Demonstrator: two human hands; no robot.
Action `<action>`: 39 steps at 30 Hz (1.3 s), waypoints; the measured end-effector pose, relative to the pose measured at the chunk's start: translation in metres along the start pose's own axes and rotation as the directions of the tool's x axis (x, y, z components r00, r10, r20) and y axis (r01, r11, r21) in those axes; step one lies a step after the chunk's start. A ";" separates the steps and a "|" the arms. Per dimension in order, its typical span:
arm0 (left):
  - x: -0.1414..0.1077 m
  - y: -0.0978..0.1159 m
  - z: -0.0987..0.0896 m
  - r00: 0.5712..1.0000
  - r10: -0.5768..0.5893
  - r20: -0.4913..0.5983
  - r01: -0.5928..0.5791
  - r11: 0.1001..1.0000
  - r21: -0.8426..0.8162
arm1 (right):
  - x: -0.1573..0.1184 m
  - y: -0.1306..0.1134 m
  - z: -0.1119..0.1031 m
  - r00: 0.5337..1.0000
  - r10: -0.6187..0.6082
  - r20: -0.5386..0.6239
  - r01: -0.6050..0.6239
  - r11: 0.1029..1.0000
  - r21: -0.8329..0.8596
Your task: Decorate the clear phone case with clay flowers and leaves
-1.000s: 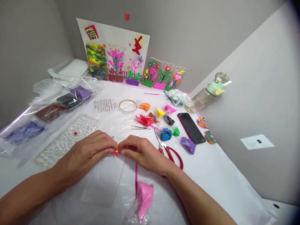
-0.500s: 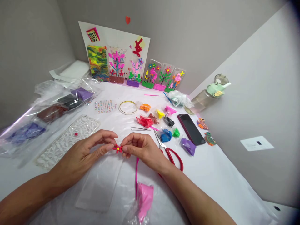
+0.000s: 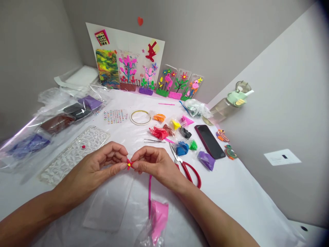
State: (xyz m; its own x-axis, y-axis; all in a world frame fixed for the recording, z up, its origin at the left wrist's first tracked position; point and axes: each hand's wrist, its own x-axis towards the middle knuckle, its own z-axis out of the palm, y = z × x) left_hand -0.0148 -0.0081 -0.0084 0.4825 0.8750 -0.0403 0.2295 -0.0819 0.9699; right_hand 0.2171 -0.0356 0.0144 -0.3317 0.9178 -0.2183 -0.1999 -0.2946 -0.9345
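A small red clay flower (image 3: 129, 165) with a yellow centre is pinched between my two hands. My left hand (image 3: 108, 161) grips its left petals between thumb and fingers. From the other side, my right hand (image 3: 150, 163) pinches the right petals, which are partly hidden by the fingertips. Beneath them lies a clear plastic sheet (image 3: 106, 206). Left of my left hand rests a clear patterned phone case (image 3: 74, 154) bearing a small red dot (image 3: 83, 146). A thin pink strip (image 3: 149, 197) and a bag of pink clay (image 3: 159, 218) are below my right hand.
Red-handled scissors (image 3: 189, 171), tweezers (image 3: 155, 141) and bagged clay such as red (image 3: 158, 132) and blue (image 3: 182, 148) lie to the right. Beyond are a phone (image 3: 210, 141) and a bottle (image 3: 226, 104). Decorated cases (image 3: 167, 82) stand against the wall; large clay bags (image 3: 58, 123) lie left.
My fingers have closed further over the flower's side petals, so less of it shows. My hands have come slightly nearer each other; the things on the table have not moved.
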 end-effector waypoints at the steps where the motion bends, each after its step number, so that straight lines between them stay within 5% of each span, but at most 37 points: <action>1: 0.000 0.000 0.000 1.000 0.002 0.002 -0.002 1.000 0.005 | 0.000 0.000 0.000 1.000 0.001 0.002 -0.001 1.000 -0.001; 11: 0.000 0.007 0.004 0.974 0.113 -0.196 -0.084 0.984 0.155 | 0.001 0.003 0.001 0.999 -0.025 -0.038 0.026 0.999 0.041; 17: -0.004 0.005 0.003 0.963 0.221 -0.156 -0.162 0.934 0.319 | 0.000 0.003 0.004 0.997 -0.028 -0.075 0.031 0.999 0.045; 25: -0.004 0.006 0.003 0.957 0.273 -0.099 -0.234 0.926 0.296 | -0.001 0.003 0.005 0.997 -0.028 -0.069 0.032 0.998 0.052; 39: -0.005 0.011 0.006 0.928 0.298 -0.223 -0.194 0.899 0.393 | -0.002 0.005 0.008 0.995 -0.015 -0.099 0.025 0.995 0.100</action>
State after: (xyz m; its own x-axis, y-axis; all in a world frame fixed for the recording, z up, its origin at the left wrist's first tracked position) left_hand -0.0097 -0.0168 0.0006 0.3272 0.8944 0.3049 0.4453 -0.4306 0.7851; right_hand 0.2088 -0.0410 0.0125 -0.2361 0.9439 -0.2308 -0.2992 -0.2966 -0.9069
